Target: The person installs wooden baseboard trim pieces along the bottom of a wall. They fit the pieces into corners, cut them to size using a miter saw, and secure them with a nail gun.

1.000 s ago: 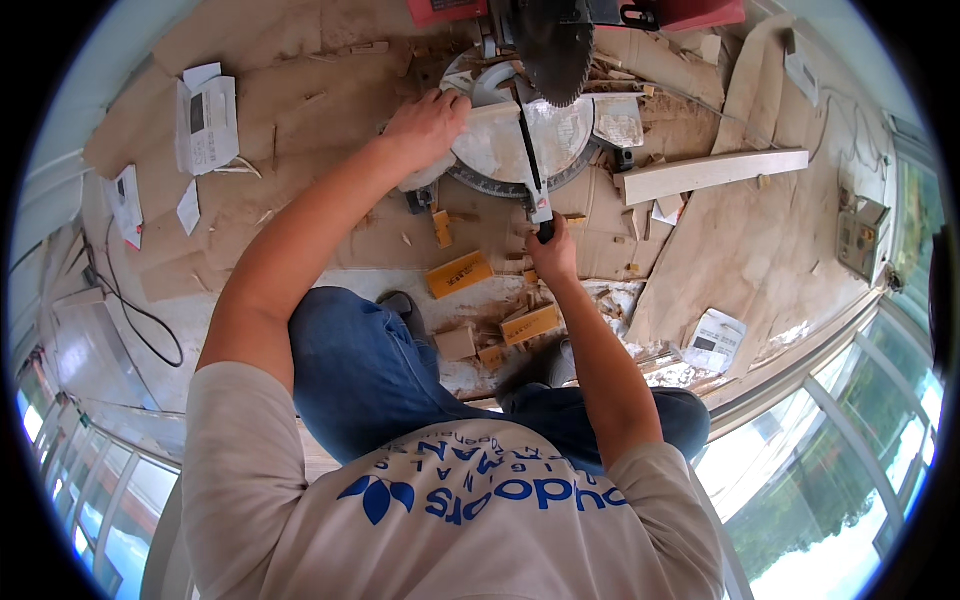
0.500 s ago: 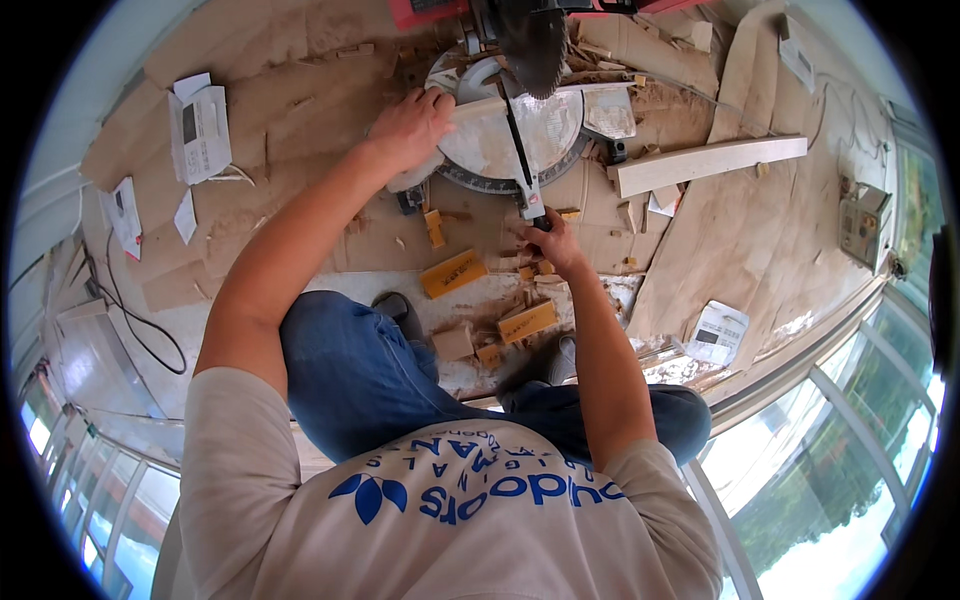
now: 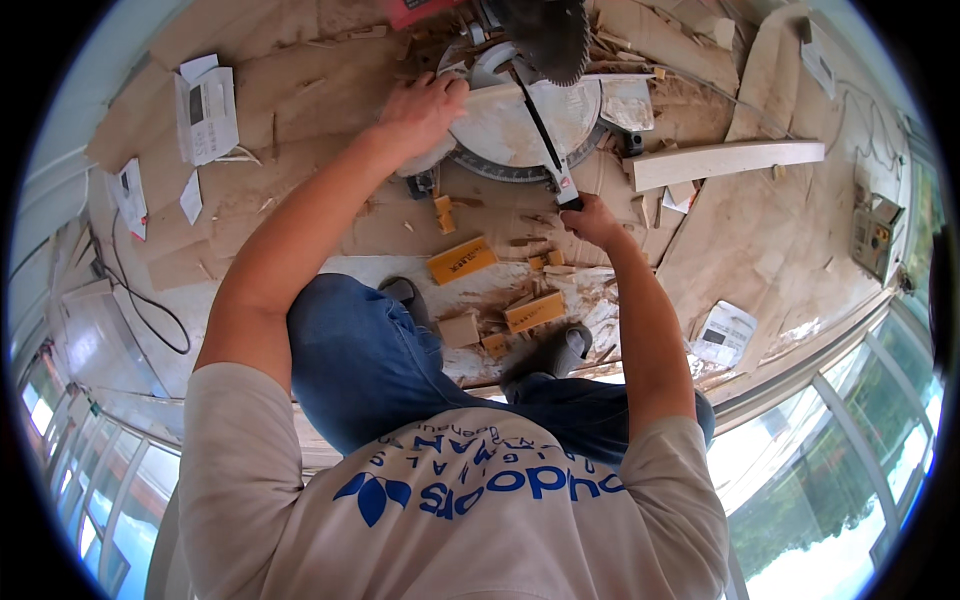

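On the floor ahead of me stands a miter saw with a round, dusty metal table (image 3: 520, 130) and a curved scale along its near rim. Its dark toothed blade (image 3: 555, 45) is raised above the far side. My right hand (image 3: 597, 222) is closed round the black knob of the saw's table arm (image 3: 563, 184), which points toward me and to the right. Over the left end of the pale fence (image 3: 490, 98), my left hand (image 3: 425, 115) grips with bent fingers; part of what lies beneath it is hidden.
Two yellow boxes (image 3: 462, 260) (image 3: 535, 311) and wood offcuts (image 3: 459, 330) lie between my feet and the saw. A pale board (image 3: 728, 163) rests at the right. Cardboard (image 3: 330, 110) covers the floor, with papers (image 3: 208, 115) at the left and a white packet (image 3: 724, 333) at the right.
My right hand has swung the table arm to the right, and the slot in the table slants more. The left hand stays on the fence. The whole view has shifted slightly.
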`<move>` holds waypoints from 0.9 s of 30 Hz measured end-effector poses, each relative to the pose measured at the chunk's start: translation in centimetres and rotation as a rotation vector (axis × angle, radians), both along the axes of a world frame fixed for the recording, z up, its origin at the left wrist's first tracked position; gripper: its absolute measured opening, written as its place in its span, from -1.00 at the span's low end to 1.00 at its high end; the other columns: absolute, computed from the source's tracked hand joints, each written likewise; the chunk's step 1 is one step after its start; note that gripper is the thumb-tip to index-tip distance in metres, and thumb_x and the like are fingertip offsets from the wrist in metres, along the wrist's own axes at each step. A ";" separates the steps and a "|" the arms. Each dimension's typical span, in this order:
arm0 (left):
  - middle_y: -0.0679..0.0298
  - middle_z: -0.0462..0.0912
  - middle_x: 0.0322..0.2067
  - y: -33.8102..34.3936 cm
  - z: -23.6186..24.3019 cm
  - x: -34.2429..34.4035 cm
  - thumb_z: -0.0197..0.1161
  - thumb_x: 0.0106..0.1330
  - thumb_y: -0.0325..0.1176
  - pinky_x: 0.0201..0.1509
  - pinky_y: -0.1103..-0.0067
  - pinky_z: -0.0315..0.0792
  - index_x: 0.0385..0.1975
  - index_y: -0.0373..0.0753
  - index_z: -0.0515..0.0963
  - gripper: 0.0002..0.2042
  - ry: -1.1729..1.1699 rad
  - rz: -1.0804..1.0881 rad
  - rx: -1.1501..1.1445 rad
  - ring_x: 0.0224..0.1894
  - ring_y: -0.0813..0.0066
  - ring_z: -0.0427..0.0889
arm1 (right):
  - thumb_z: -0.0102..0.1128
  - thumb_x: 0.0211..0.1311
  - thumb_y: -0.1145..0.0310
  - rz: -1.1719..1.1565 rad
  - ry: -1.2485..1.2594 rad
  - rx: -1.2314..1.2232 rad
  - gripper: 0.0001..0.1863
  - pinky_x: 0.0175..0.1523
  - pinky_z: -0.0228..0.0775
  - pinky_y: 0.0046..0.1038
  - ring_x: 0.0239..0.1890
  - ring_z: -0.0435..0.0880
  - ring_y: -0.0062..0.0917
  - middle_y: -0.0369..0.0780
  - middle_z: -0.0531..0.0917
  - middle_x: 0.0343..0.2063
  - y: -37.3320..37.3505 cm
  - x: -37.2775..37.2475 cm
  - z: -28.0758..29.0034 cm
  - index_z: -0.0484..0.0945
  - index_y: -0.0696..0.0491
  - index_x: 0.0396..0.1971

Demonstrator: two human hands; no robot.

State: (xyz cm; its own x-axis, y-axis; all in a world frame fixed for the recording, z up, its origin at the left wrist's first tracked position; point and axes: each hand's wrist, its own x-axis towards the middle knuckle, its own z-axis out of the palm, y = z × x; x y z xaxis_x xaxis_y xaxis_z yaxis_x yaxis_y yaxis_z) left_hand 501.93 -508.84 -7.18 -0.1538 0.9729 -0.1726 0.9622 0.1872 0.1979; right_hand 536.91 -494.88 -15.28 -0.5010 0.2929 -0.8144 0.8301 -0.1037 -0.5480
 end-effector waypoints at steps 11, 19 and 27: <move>0.07 0.48 0.06 0.2 -0.7 -0.3 0.13 0.47 -0.17 0.06 0.17 0.53 -0.10 -0.31 0.33 -0.70 -0.100 0.006 0.014 0.13 0.03 0.49 | 0.27 0.07 0.29 -0.190 0.051 0.074 -0.61 -0.47 0.43 -0.42 -0.62 0.54 -0.56 -0.23 0.62 -0.57 -1.1 0.6 0.3 0.58 0.19 -0.11; 0.08 0.48 0.05 -0.2 -0.7 -1.0 0.13 0.47 -0.19 0.13 0.19 0.50 -0.08 -0.31 0.34 -0.70 -0.105 -0.032 0.019 0.14 0.04 0.49 | 0.26 0.04 0.24 -0.214 0.007 0.167 -0.56 -0.31 0.52 -0.32 -0.49 0.65 -0.36 -0.09 0.66 -0.49 -4.2 0.3 -1.2 0.59 0.19 -0.10; 0.11 0.50 0.03 -0.2 -0.4 -1.1 0.15 0.44 -0.17 0.13 0.23 0.49 -0.08 -0.28 0.40 -0.70 -0.065 -0.028 0.037 0.13 0.10 0.51 | 0.35 0.09 0.16 -0.004 -0.030 0.357 -0.29 -0.08 0.58 -0.33 -0.20 0.76 -0.33 -0.03 0.75 -0.23 -4.2 0.2 -1.8 0.47 0.18 0.24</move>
